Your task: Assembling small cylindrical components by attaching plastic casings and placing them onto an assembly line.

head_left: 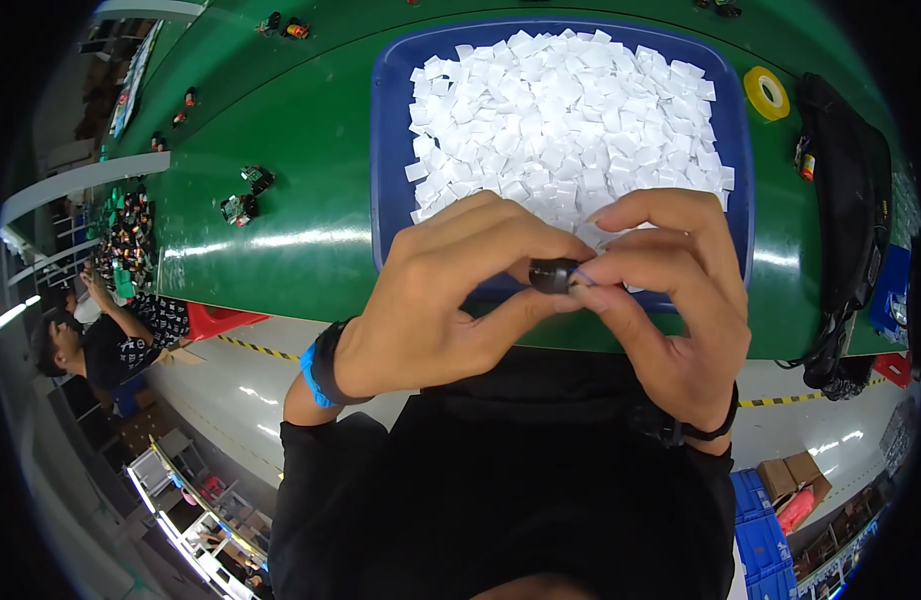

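Close in front of my chest, both hands meet over the near edge of a blue tray (383,170). My left hand (431,285) pinches a small black cylindrical part (553,275) between thumb and forefinger. At the right end of that part, the thumb and forefinger of my right hand (686,290) are pressed together. A thin bluish strand shows by these fingertips, too small to make out clearly. Behind my hands, many small white square pieces (561,120) are heaped in the tray. A white piece also shows just behind the right fingers.
A yellow tape roll (768,93) and a black bag (846,190) lie right of the tray on the green table (291,180). Small electronic parts (243,207) sit to the left. Another person (111,340) works at the far left beside a pile of parts (128,235).
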{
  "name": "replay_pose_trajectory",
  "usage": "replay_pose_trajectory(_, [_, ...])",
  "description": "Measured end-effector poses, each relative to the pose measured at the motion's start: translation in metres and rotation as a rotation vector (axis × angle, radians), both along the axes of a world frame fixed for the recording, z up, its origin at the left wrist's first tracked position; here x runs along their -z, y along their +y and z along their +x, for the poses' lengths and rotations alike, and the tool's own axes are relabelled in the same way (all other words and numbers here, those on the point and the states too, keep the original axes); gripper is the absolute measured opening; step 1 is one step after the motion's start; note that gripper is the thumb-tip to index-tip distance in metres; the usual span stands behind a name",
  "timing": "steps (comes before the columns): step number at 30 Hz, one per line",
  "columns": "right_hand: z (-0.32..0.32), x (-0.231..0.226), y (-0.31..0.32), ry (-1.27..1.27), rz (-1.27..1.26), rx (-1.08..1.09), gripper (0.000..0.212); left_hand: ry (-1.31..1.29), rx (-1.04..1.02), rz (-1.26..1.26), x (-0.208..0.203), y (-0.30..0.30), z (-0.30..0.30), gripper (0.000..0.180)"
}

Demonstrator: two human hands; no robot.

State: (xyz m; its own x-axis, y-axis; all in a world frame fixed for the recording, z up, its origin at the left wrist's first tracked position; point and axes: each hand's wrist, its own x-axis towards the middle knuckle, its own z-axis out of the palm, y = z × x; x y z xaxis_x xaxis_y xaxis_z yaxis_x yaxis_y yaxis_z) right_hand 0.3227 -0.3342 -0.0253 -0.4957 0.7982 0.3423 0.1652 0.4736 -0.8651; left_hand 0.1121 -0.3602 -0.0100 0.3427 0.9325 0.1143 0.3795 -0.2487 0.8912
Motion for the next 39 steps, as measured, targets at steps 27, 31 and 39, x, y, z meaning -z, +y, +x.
replay_pose_trajectory(27, [-0.015,0.007,0.004,-0.057,0.016,0.064,0.032,-0.563,-0.004,-0.962,0.005,0.013,-0.024,0.054])
replay_pose_trajectory(31, [-0.023,0.005,-0.001,-0.081,0.002,0.099,0.034,-0.594,-0.028,-0.919,0.006,0.012,-0.025,0.055])
replay_pose_trajectory(39, [-0.021,0.015,0.0,-0.129,0.474,0.142,0.037,-0.566,-0.03,-0.952,0.004,0.011,-0.033,0.061])
